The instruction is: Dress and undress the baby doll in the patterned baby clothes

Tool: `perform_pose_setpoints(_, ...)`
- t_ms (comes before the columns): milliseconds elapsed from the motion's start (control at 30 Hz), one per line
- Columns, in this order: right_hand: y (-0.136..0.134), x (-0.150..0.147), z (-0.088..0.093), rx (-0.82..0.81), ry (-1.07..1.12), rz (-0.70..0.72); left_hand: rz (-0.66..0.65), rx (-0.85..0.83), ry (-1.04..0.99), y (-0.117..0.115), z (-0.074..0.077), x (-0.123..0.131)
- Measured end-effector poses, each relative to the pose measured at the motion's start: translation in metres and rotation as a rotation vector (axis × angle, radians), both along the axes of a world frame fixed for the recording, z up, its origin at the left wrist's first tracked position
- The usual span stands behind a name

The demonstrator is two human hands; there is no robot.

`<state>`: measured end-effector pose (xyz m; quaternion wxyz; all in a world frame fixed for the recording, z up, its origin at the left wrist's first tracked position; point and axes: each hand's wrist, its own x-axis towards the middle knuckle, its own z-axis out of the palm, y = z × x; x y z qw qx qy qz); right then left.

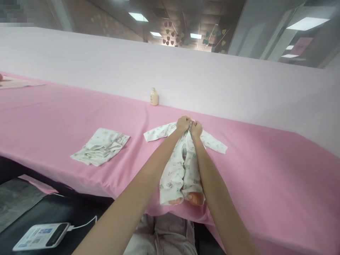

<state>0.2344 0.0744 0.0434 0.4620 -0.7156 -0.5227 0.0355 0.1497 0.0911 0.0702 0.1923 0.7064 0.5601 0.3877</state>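
A white printed baby outfit [172, 177] lies on the pink cloth in front of me, its two long sleeves spread to either side. Small doll-like feet [196, 198] show at the leg ends; the rest of the figure is covered by the outfit and my arms. My left hand [183, 123] is closed on the upper part of the outfit near the neck. Beside it, almost touching, my right hand [196, 129] pinches the same area, where a thin white loop [193, 121] shows. What exactly the fingertips hold there is too small to make out.
A folded printed cloth [102, 145] rests to the left on the pink tablecloth [252, 170]. Against the white wall [106, 63] stands a cream pump bottle [154, 97]. A white power bank with a cable [41, 236] lies on a black seat [71, 209] at lower left.
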Motion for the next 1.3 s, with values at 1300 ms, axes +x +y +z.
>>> perform_pose_setpoints(1300, -0.008, -0.001, -0.002, -0.045, 0.020, 0.137, 0.123, 0.130, -0.175, -0.010, -0.028, -0.003)
